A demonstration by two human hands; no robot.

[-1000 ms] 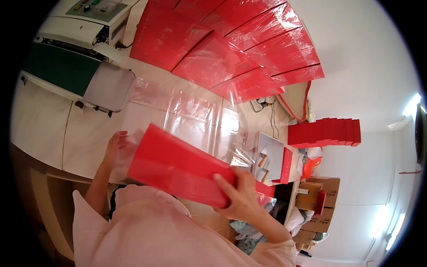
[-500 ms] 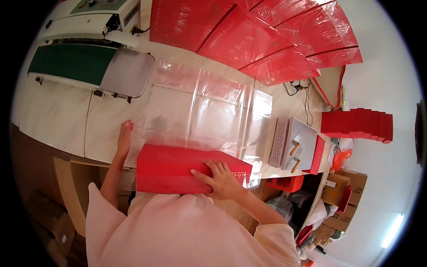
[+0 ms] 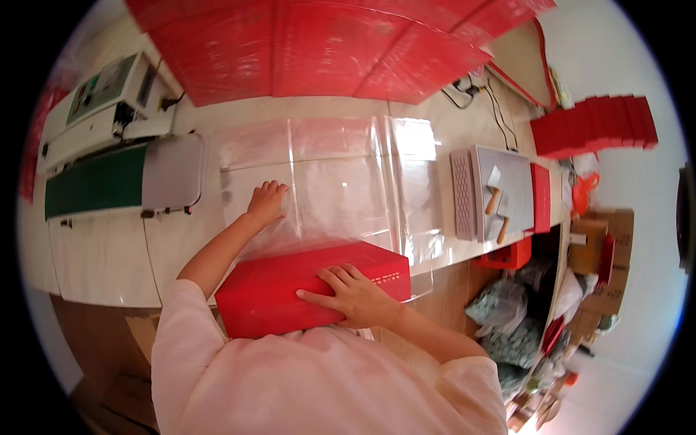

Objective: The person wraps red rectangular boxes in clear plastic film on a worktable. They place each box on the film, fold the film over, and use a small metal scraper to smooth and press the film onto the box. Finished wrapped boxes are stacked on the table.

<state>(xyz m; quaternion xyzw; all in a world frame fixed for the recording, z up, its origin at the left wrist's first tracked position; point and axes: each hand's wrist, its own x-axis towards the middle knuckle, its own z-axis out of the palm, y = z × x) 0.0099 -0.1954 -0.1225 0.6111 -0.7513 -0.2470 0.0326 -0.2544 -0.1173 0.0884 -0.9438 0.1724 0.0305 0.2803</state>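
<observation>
A long red box (image 3: pixel 290 286) lies at the table's near edge against my body, tilted slightly. My right hand (image 3: pixel 355 296) rests flat on it, fingers spread and holding nothing. Beyond the box, clear plastic film (image 3: pixel 337 188) is laid over the tabletop with creases and glare. My left hand (image 3: pixel 268 201) is on the film's left part, past the box's far edge. Its fingers are bent and closed on the film, which looks gathered beside the thumb.
At left stands a white machine (image 3: pixel 116 98) with a green conveyor belt (image 3: pixel 98 185). Red film-wrapped boxes (image 3: pixel 319 51) fill the back. To the right are a grey case (image 3: pixel 500 188) with two wooden-handled scrapers (image 3: pixel 496 203), a red stack (image 3: pixel 594 125) and cartons (image 3: pixel 605 283).
My left hand has moved right and inward, from beside the film's left edge onto the film. My right hand stays on the red box. The whole view has turned and shifted.
</observation>
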